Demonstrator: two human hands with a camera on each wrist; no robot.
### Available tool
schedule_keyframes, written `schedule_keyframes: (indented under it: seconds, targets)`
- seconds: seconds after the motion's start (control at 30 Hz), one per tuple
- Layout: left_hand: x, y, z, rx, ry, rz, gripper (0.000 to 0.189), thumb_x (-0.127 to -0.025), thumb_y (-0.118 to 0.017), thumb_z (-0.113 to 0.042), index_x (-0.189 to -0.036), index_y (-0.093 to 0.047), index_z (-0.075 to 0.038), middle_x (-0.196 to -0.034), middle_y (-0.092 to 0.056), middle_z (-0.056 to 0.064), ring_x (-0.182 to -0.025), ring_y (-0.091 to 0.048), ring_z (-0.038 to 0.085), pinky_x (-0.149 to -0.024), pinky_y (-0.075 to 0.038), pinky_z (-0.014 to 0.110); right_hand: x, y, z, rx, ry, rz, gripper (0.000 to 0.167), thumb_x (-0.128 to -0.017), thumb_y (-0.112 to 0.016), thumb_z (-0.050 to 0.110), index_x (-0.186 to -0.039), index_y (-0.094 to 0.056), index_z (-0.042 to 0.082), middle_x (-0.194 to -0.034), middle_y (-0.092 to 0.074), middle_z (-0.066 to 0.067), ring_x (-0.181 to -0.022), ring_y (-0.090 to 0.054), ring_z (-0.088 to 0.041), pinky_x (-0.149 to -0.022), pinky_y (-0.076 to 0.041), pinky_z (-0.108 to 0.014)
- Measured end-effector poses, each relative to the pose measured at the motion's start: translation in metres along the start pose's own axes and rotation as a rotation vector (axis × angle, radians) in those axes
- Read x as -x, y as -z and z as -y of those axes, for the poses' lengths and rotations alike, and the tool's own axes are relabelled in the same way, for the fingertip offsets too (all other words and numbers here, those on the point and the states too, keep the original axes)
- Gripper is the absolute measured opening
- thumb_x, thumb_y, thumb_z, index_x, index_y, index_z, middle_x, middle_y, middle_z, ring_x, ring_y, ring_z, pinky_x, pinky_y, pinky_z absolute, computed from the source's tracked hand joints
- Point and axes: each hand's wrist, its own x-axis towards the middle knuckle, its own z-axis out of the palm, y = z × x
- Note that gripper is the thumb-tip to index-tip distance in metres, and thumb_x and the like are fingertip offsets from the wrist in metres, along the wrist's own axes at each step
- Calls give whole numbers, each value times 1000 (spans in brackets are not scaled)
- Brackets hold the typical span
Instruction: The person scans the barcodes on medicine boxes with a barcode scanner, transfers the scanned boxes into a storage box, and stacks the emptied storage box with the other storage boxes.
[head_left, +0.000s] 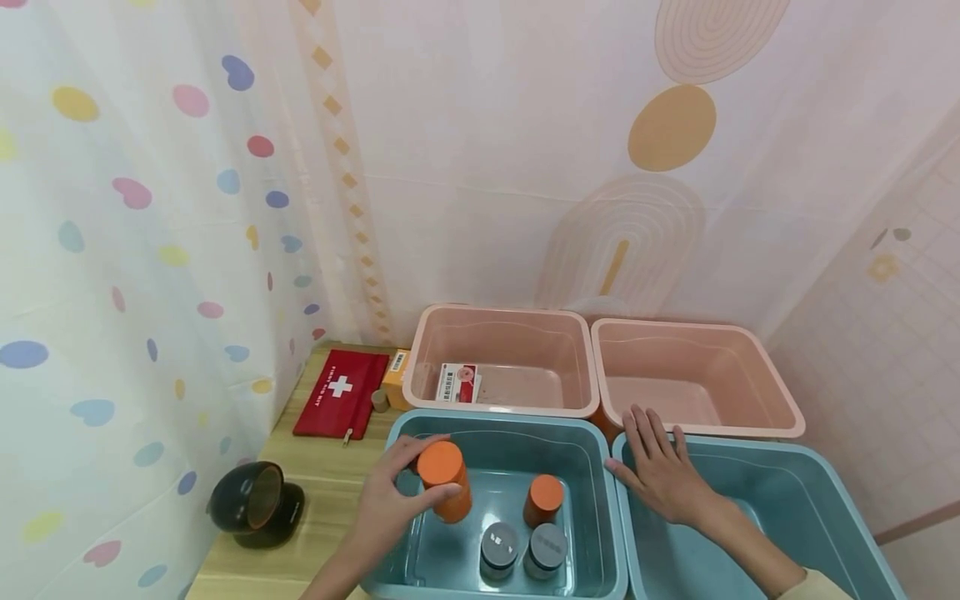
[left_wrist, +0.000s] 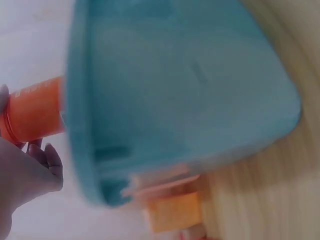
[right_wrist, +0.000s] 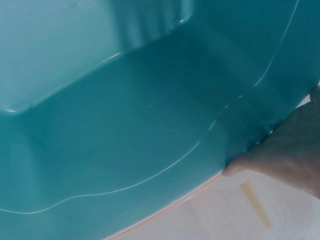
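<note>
My left hand point(head_left: 382, 500) grips an orange bottle point(head_left: 452, 507) by its upper part, thumb on one side and fingers on the other, above the left side of the left blue bin point(head_left: 600, 500). The left wrist view also shows this orange bottle point(left_wrist: 36, 110) beyond the bin's wall. Inside that bin stand a smaller orange-lidded jar point(head_left: 543, 495) and two grey-lidded jars, one left point(head_left: 498, 546) and one right point(head_left: 547, 546). Over the back left part of the right blue bin point(head_left: 813, 487), my right hand point(head_left: 667, 479) is spread with straight fingers, holding nothing.
Two pink bins, left point(head_left: 540, 354) and right point(head_left: 697, 354), stand behind the blue ones. A white-and-red box point(head_left: 457, 383) lies in the left one. On the wooden table point(head_left: 341, 492) are a red first aid pouch point(head_left: 343, 392), an orange box point(head_left: 396, 379) and a black bowl-like object point(head_left: 243, 497).
</note>
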Motion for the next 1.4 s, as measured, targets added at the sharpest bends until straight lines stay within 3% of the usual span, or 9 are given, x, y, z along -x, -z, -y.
schedule_keyframes:
  seconds: [0.17,0.27,0.47,0.53,0.73,0.87,1.03,1.17,1.4]
  targets:
    - [9,34,-8,-28,38,-64,65,-92,-92,-29,-152,-66,-20,-132,-63,7,-124,-55,25,-109,-50,61,1,-4,-5,-14,27,-48,94,-112,-60,48,-168,-17,-14,-177,-10,-38,-163,-5,-61,-124,3,-83]
    - [14,61,-5,-90,86,-129,70,-94,-90,-34,-157,-60,-21,-139,-61,11,-127,-50,26,-108,-48,58,1,-3,-3,-8,11,-30,95,-112,-59,50,-169,-16,-13,-178,-8,-37,-164,-3,-60,-125,4,-82]
    - [22,103,20,-114,146,-344,68,-96,-89,-32,-156,-60,-19,-145,-56,-3,-116,-50,9,-92,-46,7,0,0,1,9,-4,-2,94,-112,-59,48,-170,-15,-12,-179,-6,-35,-165,-1,-59,-125,4,-82]
    - [22,109,31,-78,151,-401,65,-95,-89,-26,-153,-61,-16,-142,-54,-9,-113,-52,1,-88,-44,-1,0,0,0,14,-5,2,94,-112,-58,49,-170,-14,-12,-179,-5,-35,-165,-1,-58,-125,4,-82]
    - [19,113,61,1,198,-468,67,-91,-93,-20,-142,-51,-11,-141,-57,-19,-116,-51,-11,-94,-44,-2,-1,-6,-8,26,19,-31,93,-113,-56,50,-170,-15,-12,-178,-7,-37,-165,-1,-59,-125,4,-82]
    - [16,110,73,5,245,-480,77,-88,-95,-19,-141,-41,-10,-143,-56,-13,-119,-51,-7,-99,-45,0,-2,-12,-15,19,34,-59,95,-112,-54,55,-171,-15,-9,-179,-8,-35,-166,-2,-57,-125,4,-82]
    - [13,107,79,-52,328,-486,97,-87,-97,-29,-151,-29,-5,-157,-53,11,-134,-52,19,-122,-48,34,-3,-14,-17,16,42,-76,95,-112,-54,55,-171,-16,-9,-179,-10,-35,-165,-3,-57,-124,3,-83]
    - [13,104,81,-35,343,-520,101,-87,-97,-30,-152,-25,-1,-160,-47,22,-138,-49,36,-121,-45,63,-1,-9,-11,20,40,-65,92,-113,-57,50,-169,-18,-11,-178,-11,-37,-164,-5,-59,-123,2,-84]
    - [13,102,83,-22,342,-592,92,-86,-97,-28,-143,-31,0,-156,-47,23,-130,-49,33,-120,-45,64,0,1,2,30,4,-6,91,-113,-59,46,-169,-17,-13,-179,-9,-35,-164,-5,-59,-125,0,-83]
